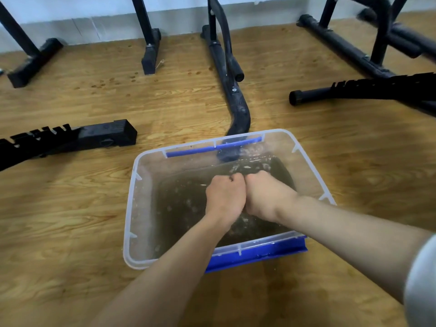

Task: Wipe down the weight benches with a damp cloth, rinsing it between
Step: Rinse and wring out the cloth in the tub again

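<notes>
Wood floor (70, 208), black bench frames (232, 95) around — a clear tub (131, 208) holds murky water (179, 199), where left hand (225, 197) and right hand (266, 197), fisted knuckle to knuckle, grip a dark submerged cloth (245, 224).

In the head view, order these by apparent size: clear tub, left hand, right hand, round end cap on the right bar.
Clear tub
Left hand and right hand: alike, unranked
Round end cap, though farther away
</notes>
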